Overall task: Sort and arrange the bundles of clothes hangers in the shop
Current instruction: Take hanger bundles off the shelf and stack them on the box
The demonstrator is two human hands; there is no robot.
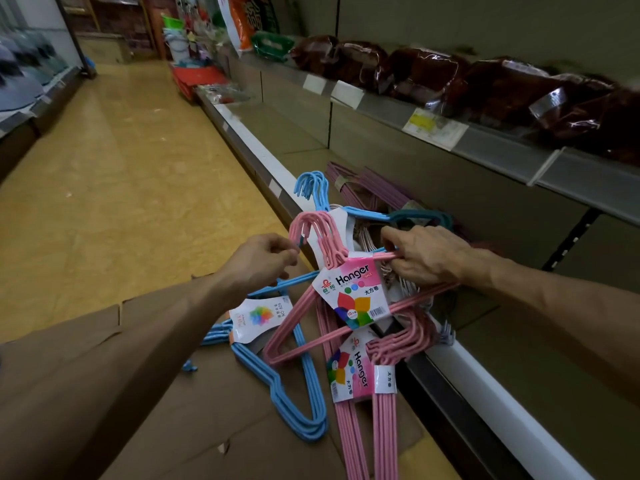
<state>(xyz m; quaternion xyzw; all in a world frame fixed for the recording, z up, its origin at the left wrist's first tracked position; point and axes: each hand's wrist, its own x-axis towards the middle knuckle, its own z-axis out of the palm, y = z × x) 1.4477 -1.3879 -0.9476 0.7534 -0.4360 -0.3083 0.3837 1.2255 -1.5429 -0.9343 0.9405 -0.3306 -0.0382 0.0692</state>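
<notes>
A pink hanger bundle with a "Hanger" label is held up above the flattened cardboard. My right hand grips its shoulder on the right. My left hand pinches near the pink hooks, possibly on a blue hook; exactly which I cannot tell. A blue bundle lies on the cardboard below my left arm. Two more pink bundles lie against the shelf base. Another blue bundle and purple bundles rest on the bottom shelf behind.
The bottom shelf runs along the right with a white front edge. An upper shelf holds dark red packaged goods. The yellow aisle floor stretches left, with another display beyond.
</notes>
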